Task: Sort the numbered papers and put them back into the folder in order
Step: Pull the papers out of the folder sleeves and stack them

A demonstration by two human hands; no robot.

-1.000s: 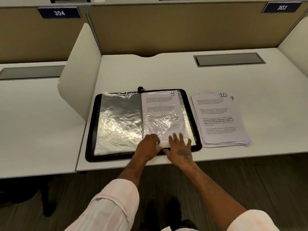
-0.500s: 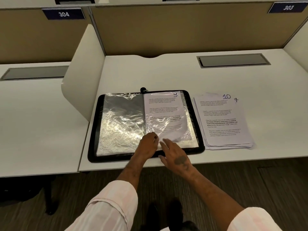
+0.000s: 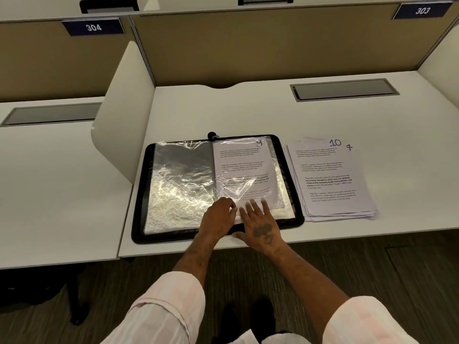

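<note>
A black folder (image 3: 140,194) lies open on the white desk (image 3: 248,110), its clear plastic sleeves shining. The paper numbered 9 (image 3: 242,167) sits in the right-hand sleeve. My left hand (image 3: 218,217) has its fingers curled at the sleeve's bottom edge near the spine, pinching the plastic. My right hand (image 3: 260,224) lies flat beside it, fingers spread and pressing the lower end of the sleeve and paper. To the right of the folder rests a stack of loose papers (image 3: 330,180), with 10 on the top sheet and a 7 showing behind it.
A white divider panel (image 3: 119,135) stands left of the folder. A grey cable hatch (image 3: 344,89) is set into the desk at the back right. Tan partition walls carry signs 304 (image 3: 93,27) and 303 (image 3: 422,10).
My right hand drew back toward me, then returned flat onto the bottom of the sleeve. The left hand stayed at the sleeve's bottom edge. The papers have not moved.
</note>
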